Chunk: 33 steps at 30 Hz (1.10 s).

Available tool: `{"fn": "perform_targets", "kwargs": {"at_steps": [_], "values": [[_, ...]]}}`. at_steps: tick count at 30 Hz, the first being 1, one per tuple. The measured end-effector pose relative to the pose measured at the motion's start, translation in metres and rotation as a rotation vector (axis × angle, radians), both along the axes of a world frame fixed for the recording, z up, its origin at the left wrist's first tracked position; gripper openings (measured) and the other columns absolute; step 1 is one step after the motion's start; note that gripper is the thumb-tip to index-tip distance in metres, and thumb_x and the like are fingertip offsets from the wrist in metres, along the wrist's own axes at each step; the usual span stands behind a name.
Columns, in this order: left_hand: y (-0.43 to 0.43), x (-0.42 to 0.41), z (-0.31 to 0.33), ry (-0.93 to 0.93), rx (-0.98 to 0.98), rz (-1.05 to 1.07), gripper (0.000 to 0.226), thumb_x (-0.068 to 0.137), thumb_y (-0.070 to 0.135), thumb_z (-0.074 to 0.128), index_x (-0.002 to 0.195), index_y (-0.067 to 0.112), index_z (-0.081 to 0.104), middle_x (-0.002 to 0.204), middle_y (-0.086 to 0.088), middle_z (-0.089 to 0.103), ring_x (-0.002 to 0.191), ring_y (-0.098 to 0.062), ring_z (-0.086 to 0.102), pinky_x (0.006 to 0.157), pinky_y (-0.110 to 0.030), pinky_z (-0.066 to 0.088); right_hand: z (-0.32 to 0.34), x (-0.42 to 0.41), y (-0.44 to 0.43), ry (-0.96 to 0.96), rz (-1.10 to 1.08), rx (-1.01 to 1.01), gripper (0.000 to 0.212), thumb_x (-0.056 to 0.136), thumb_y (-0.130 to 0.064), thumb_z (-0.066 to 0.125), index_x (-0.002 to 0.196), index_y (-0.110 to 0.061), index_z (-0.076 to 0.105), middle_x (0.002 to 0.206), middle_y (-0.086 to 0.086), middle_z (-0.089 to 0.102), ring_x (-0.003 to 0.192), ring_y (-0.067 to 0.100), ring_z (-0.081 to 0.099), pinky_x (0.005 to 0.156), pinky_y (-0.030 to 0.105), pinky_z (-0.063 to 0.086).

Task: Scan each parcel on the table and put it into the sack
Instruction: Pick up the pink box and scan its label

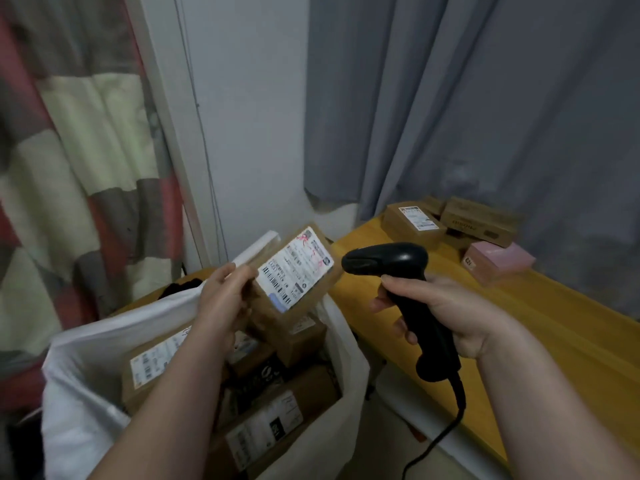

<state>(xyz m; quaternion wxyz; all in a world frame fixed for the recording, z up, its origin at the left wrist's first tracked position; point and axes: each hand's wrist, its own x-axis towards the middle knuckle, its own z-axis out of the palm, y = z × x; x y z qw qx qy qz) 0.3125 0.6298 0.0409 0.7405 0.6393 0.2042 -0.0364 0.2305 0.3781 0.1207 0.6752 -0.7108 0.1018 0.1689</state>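
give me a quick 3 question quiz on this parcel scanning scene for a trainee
1. Fill in: the scanner is in the ___ hand, the parcel in the ___ hand.
2. True or false: the sack is empty.
3. The pink box lies: A in the sack, B on the table, C on the floor.
Key: 1 right hand, left hand; 2 false; 3 B.

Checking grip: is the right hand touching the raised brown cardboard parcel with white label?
Apart. Head view: yellow table shows between right hand, gripping black scanner, and parcel.
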Motion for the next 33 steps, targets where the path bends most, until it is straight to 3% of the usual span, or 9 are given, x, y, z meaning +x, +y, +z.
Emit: {"fn": "perform_targets", "kwargs": {"at_steps": [6,11,14,17,21,26,28,31,33], "values": [[0.038,-0.018,-0.025,0.035,0.289,-0.024,0.014,0.082,0.028,0.066,0.084,0.015,0.059,0.071,-0.004,0.056,0.064,-0.020,0.049,0.059,-0.030,0.035,-0.024,0.008,0.026,0.088,0.010,0.018,0.039,0.077,-0.033,0.070,0.106,-0.009,0.061,0.085,0.008,0.071,0.054,0.015,0.060,0.047,0.025,0.044],[0.050,-0.022,-0.042,0.133,0.386,-0.187,0.021,0.087,0.038,0.063,0.079,0.018,0.067,0.080,-0.001,0.069,0.077,-0.019,0.061,0.073,-0.037,0.049,-0.042,0.007,0.039,0.123,0.007,0.022,0.032,0.083,-0.033,0.068,0.104,-0.010,0.061,0.092,0.012,0.069,0.056,0.018,0.060,0.047,0.025,0.044],[0.048,-0.020,-0.058,0.091,0.592,-0.314,0.035,0.081,0.049,0.066,0.102,0.021,0.070,0.106,-0.002,0.071,0.097,-0.022,0.064,0.091,-0.041,0.052,-0.049,0.005,0.045,0.135,-0.032,0.022,0.029,0.087,-0.030,0.067,0.104,-0.008,0.061,0.089,0.012,0.068,0.057,0.019,0.059,0.049,0.026,0.043],[0.038,-0.021,-0.060,0.044,0.852,-0.438,0.049,0.090,0.030,0.062,0.137,0.018,0.053,0.136,-0.004,0.057,0.124,-0.025,0.052,0.103,-0.034,0.041,-0.054,0.001,0.045,0.144,-0.078,0.037,0.030,0.087,-0.030,0.067,0.103,-0.007,0.060,0.090,0.013,0.068,0.056,0.019,0.058,0.051,0.029,0.043],[0.025,-0.015,-0.060,-0.087,0.975,-0.539,0.033,0.094,0.019,0.058,0.127,0.016,0.061,0.126,-0.001,0.062,0.116,-0.020,0.055,0.086,-0.023,0.037,-0.056,-0.008,0.041,0.158,-0.125,0.039,0.034,0.087,-0.031,0.067,0.109,-0.007,0.061,0.091,0.012,0.068,0.055,0.017,0.060,0.049,0.026,0.045],[-0.004,-0.004,-0.048,-0.155,0.914,-0.564,0.034,0.093,0.021,0.059,0.127,0.015,0.060,0.114,-0.003,0.064,0.103,-0.017,0.058,0.082,-0.023,0.038,-0.054,-0.021,0.018,0.159,-0.214,0.073,0.022,0.089,-0.027,0.066,0.100,-0.009,0.060,0.079,0.008,0.068,0.052,0.016,0.057,0.044,0.025,0.044],[-0.023,0.000,-0.038,-0.222,0.889,-0.591,0.034,0.093,0.020,0.059,0.127,0.015,0.060,0.110,-0.003,0.066,0.092,-0.014,0.059,0.080,-0.025,0.044,-0.053,-0.025,0.003,0.146,-0.251,0.071,0.027,0.088,-0.027,0.067,0.105,-0.008,0.060,0.082,0.009,0.068,0.052,0.016,0.057,0.045,0.026,0.045],[-0.060,0.005,-0.017,-0.287,0.845,-0.608,0.031,0.094,0.021,0.056,0.125,0.020,0.060,0.099,0.003,0.063,0.072,-0.008,0.056,0.063,-0.022,0.043,-0.051,-0.030,-0.024,0.112,-0.303,0.066,0.033,0.087,-0.028,0.068,0.112,-0.008,0.060,0.088,0.009,0.069,0.055,0.016,0.057,0.050,0.027,0.046],[-0.087,0.008,-0.006,-0.327,0.811,-0.608,0.032,0.093,0.022,0.056,0.124,0.021,0.061,0.099,0.003,0.063,0.075,-0.011,0.057,0.067,-0.024,0.043,-0.048,-0.033,-0.045,0.088,-0.339,0.069,0.032,0.088,-0.027,0.068,0.114,-0.010,0.060,0.088,0.007,0.070,0.057,0.016,0.057,0.051,0.027,0.046]]}}
